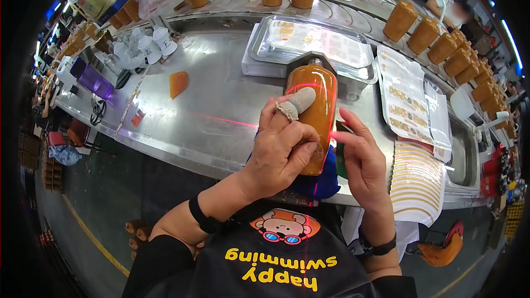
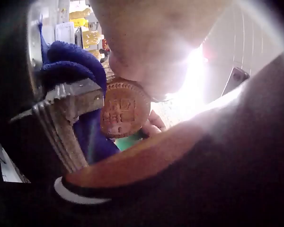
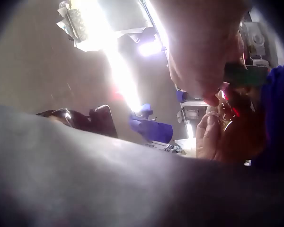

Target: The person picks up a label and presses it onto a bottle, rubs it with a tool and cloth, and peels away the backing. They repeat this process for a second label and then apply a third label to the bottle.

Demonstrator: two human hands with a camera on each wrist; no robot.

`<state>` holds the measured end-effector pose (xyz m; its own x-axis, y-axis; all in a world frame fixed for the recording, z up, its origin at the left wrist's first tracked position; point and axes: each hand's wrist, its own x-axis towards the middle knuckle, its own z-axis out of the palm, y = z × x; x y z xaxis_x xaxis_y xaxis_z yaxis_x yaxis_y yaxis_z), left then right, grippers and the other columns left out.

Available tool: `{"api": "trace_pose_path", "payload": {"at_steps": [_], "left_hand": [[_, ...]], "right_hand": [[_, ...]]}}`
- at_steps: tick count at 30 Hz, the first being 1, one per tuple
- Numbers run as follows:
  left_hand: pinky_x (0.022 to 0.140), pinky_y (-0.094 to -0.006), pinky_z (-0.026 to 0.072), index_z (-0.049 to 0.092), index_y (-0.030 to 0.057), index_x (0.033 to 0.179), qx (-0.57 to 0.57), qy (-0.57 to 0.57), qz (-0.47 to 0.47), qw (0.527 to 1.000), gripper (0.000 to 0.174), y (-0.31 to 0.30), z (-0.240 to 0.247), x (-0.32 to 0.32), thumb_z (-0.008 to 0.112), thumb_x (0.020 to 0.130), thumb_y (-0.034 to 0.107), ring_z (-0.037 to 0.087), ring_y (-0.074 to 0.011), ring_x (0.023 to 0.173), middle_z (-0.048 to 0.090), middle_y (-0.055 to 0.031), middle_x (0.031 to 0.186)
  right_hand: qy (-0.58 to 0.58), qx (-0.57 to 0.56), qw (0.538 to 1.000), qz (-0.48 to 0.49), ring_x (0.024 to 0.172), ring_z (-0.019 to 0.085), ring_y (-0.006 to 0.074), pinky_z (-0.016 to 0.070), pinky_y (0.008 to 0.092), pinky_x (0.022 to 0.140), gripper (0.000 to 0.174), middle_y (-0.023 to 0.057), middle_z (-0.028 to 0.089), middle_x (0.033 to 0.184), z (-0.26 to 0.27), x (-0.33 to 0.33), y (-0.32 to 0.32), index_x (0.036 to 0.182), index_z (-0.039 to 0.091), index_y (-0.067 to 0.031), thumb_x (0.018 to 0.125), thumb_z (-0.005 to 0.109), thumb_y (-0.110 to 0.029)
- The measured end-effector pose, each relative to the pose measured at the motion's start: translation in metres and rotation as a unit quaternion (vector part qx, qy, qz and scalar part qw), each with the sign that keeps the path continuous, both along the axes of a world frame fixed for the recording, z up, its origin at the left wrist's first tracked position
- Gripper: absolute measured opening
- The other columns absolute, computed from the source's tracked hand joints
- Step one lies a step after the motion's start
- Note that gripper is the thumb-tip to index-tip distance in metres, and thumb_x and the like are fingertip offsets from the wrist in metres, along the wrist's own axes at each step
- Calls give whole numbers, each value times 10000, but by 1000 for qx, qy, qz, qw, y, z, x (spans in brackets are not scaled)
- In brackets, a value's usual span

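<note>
An amber-brown glazed bottle (image 1: 317,105) lies over a blue cloth (image 1: 326,179), its dark neck pointing away. My left hand (image 1: 284,149) grips it from the left, a covered finger (image 1: 302,101) along its upper side and the others curled near its base. The stamped round base (image 2: 125,109) faces the left wrist camera. At the bottle's right side is my right hand (image 1: 361,160), fingertips at its edge, fingers loosely bent. A dark green piece (image 3: 246,74) is beside this hand; whether the hand holds it cannot be told.
Behind the bottle is a clear-lidded tray (image 1: 265,49). Sheets of gold decorations (image 1: 408,105) and a gold-striped sheet (image 1: 417,182) lie right. Brown bottles (image 1: 400,20) line the curved conveyor. A purple bottle (image 1: 94,80), small white cups (image 1: 164,41) and an orange piece (image 1: 178,84) are left.
</note>
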<state>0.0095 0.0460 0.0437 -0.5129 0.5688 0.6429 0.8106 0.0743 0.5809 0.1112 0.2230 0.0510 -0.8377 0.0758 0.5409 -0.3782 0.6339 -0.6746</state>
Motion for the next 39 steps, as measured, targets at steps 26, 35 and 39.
{"api": "trace_pose_path", "payload": {"at_steps": [26, 35, 39], "left_hand": [[1048, -444, 312, 451, 12, 1330, 19, -104, 29, 994, 507, -9, -16, 1, 628, 912, 239, 436, -372, 1194, 467, -208, 1357], [1046, -451, 316, 424, 3, 1341, 15, -131, 37, 991, 526, -4, -12, 2, 625, 902, 210, 434, -370, 1187, 465, -218, 1327], [1049, -443, 317, 426, 5, 1341, 18, -123, 40, 991, 523, -2, -13, 1, 625, 904, 214, 435, -368, 1190, 467, -213, 1323]], "right_hand": [[-20, -22, 998, -59, 1009, 611, 303, 517, 348, 779, 100, 217, 549, 1239, 6, -8, -21, 876, 623, -5, 810, 698, -11], [-22, -43, 996, -73, 1008, 605, 299, 505, 349, 788, 86, 204, 558, 1214, 2, -11, -21, 842, 619, -4, 798, 692, -11], [-25, -56, 995, -77, 1002, 604, 297, 503, 348, 781, 88, 199, 560, 1207, 2, -12, -22, 830, 616, -4, 790, 694, -11]]}}
